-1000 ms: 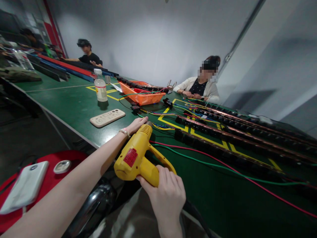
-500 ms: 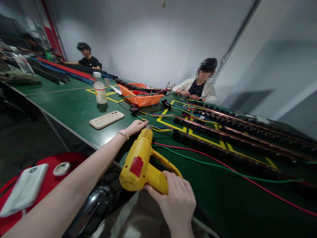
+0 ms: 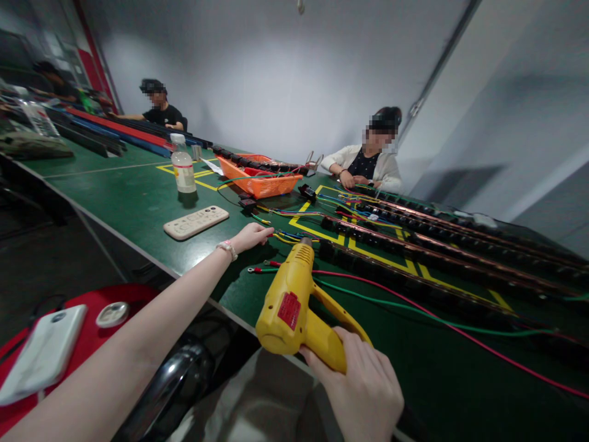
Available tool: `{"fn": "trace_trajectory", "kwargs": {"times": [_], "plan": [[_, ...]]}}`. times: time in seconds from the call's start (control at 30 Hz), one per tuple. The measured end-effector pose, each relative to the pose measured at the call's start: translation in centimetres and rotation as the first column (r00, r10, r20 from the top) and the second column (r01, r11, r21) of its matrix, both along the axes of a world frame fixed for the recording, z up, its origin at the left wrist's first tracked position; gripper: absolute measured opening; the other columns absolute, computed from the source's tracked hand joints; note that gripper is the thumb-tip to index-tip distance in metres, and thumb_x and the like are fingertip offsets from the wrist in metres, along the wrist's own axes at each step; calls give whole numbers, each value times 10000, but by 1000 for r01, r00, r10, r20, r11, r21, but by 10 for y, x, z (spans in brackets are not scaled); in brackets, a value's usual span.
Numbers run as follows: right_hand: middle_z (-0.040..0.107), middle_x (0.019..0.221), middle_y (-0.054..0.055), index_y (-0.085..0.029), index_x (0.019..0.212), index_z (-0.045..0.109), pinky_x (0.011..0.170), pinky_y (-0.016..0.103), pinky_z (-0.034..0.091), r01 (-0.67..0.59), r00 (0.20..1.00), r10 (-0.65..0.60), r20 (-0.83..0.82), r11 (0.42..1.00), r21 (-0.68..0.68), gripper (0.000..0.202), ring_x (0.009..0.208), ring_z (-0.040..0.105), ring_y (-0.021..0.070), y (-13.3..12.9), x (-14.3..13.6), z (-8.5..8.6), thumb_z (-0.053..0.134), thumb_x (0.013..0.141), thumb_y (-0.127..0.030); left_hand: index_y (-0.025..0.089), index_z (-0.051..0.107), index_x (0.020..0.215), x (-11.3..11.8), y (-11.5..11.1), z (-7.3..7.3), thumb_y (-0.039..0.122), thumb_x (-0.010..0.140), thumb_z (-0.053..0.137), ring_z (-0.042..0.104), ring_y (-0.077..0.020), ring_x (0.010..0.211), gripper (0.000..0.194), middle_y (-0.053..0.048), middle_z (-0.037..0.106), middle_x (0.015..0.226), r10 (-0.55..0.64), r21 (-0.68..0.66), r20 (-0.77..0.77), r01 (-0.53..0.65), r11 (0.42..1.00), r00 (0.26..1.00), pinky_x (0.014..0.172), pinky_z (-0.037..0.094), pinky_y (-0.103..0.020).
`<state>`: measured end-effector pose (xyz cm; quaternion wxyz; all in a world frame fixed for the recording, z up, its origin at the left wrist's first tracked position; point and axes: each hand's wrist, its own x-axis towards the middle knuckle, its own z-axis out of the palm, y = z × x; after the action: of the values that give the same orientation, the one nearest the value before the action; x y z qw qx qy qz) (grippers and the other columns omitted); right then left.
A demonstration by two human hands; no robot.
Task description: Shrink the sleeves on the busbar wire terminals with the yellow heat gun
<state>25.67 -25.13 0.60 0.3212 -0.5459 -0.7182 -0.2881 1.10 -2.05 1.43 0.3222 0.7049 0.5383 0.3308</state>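
My right hand (image 3: 363, 380) is wrapped round the handle of a yellow heat gun (image 3: 289, 294) with a red label on its body. The nozzle points away from me, beside the coloured wires (image 3: 288, 236) that run from the nearest dark bar (image 3: 381, 264). At the left end of these wires, my left hand (image 3: 251, 237) pinches their tips; the fingers hide the exact ends. A red cable (image 3: 391, 282) and a green cable (image 3: 377, 301) with ring terminals lie on the table under the gun.
On the green table (image 3: 115, 190) are a phone in a beige case (image 3: 196, 222), a drink bottle (image 3: 183, 172) and an orange basket (image 3: 262, 184). More wired bars (image 3: 437, 227) extend rightward. A co-worker (image 3: 368, 159) sits opposite. A red stool (image 3: 83, 344) stands at lower left.
The heat gun has moved right in my right hand, its nozzle now away from my left fingers. The cables' ring terminals have come into sight. My left hand stays at the wires.
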Motion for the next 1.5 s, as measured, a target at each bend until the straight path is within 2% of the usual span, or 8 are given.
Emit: {"fn": "trace_trajectory", "kwargs": {"times": [0.2,0.5,0.73,1.03,1.27,1.5], "plan": [[625,787,3,-134,928,567,718,287,361,98,994,-99,44,995,15,489,717,532,142,0,6,2,549,794,-605,135,480,502,0,1,0,564,809,406,385,-91,490,533,-16,487,498,2,-7,-24,-2,1000,1000,564,283,-256],[620,790,6,-143,920,570,727,285,358,106,994,-106,27,994,-12,458,721,541,139,0,4,2,569,790,-582,140,470,508,-1,6,-8,589,809,384,381,-89,485,547,-17,475,501,-4,37,13,3,999,1000,547,289,-250],[596,747,13,-138,889,569,715,297,345,64,997,-63,40,998,-6,455,689,524,141,-2,1,3,528,816,-585,144,473,579,1,4,-7,688,776,370,410,-97,506,589,-22,486,551,13,39,154,-19,999,988,516,322,-235],[589,753,26,-139,881,559,713,304,321,-38,998,37,-42,999,-32,482,696,512,148,2,-27,-2,475,834,-611,137,497,638,2,6,-10,746,732,362,441,-111,547,632,-34,498,603,33,11,242,-36,999,970,532,362,-243],[579,740,24,-143,876,565,718,297,319,-128,988,123,-89,990,-60,500,705,510,149,14,-50,-5,501,805,-634,143,473,561,0,6,-8,779,716,317,376,-118,531,673,-25,446,532,72,46,123,-78,996,990,510,284,-256],[578,747,16,-143,903,564,713,298,318,-151,981,145,-128,988,-37,515,705,503,147,19,-62,-8,469,817,-642,143,437,531,-4,17,-15,907,564,306,359,-120,564,775,-27,432,540,94,6,111,-95,995,989,502,269,-249]]}}
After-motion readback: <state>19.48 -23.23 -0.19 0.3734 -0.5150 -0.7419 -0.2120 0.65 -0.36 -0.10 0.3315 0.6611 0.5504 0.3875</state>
